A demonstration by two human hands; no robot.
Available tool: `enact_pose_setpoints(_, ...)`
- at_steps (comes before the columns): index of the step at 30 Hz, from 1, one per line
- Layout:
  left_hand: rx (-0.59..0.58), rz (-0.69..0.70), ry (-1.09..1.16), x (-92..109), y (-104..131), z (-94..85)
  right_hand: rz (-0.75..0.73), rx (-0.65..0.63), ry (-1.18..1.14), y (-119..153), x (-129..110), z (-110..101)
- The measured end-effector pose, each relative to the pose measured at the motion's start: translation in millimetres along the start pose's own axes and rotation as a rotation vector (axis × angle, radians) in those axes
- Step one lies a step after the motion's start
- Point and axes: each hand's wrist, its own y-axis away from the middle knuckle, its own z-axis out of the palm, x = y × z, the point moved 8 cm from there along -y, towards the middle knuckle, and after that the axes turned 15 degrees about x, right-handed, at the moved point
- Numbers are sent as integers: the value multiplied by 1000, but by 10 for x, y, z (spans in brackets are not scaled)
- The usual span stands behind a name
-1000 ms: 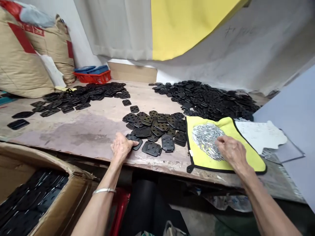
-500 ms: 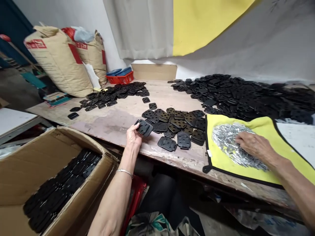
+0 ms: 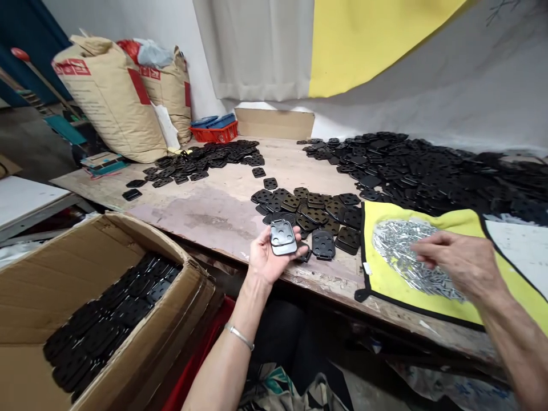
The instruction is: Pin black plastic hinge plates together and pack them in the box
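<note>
In the head view my left hand (image 3: 266,260) is palm up near the table's front edge, with black plates (image 3: 282,235) resting on the palm and fingers. Just behind and to the right of it spreads a pile of black plates with round marks (image 3: 314,214). One separate black plate (image 3: 323,244) lies right of my fingertips. My right hand (image 3: 456,260) is over silver metal pins (image 3: 406,251) on a yellow cloth (image 3: 381,279) with black edging. Its thumb and fingers are pinched together; whatever may be between them is too small to make out.
A cardboard box (image 3: 145,337) with stacked black parts stands at the lower left. Large heaps of black plates (image 3: 398,165) cover the back right; a smaller one (image 3: 214,155) lies back left, near paper sacks (image 3: 115,97) and a red basket (image 3: 216,134).
My left hand has moved right and turned palm up with the plates. My right hand has lifted a little off the pins. The view has shifted slightly.
</note>
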Motion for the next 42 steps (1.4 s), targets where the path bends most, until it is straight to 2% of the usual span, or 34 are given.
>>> enact_pose_setpoints(4,-38,28,-216,-271,196,-25,326,-288,-686,613,-482,411)
enact_pose_setpoints(6,-23,91,-327,-336,299,-43,446,-367,-871,858,-706,567)
enact_pose_setpoints(8,-5,134,-429,-369,388,-50,487,-393,-940,1007,-846,663)
enact_pose_setpoints(12,-14,164,-626,-411,494,-40,467,-425,-983,1122,-944,755)
enact_pose_setpoints(16,-2,241,-919,-417,517,-53,537,-456,-979,1170,-941,818)
enact_pose_setpoints(20,-5,461,-1252,-333,562,3,599,-361,-951,1177,-943,803)
enact_pose_setpoints(24,6,649,-1481,-280,627,36,479,-288,-982,1185,-1098,755)
enact_pose_setpoints(26,3,687,-1540,-285,649,31,459,-300,-990,1231,-1154,786)
enact_pose_setpoints(33,8,785,-1694,-235,709,30,559,-411,-995,1391,-1133,984)
enact_pose_setpoints(38,-2,803,-1788,-217,725,46,600,-431,-1035,1416,-1146,1009)
enact_pose_setpoints(42,-1,807,-1763,-214,736,46,588,-444,-1021,1420,-1172,1019)
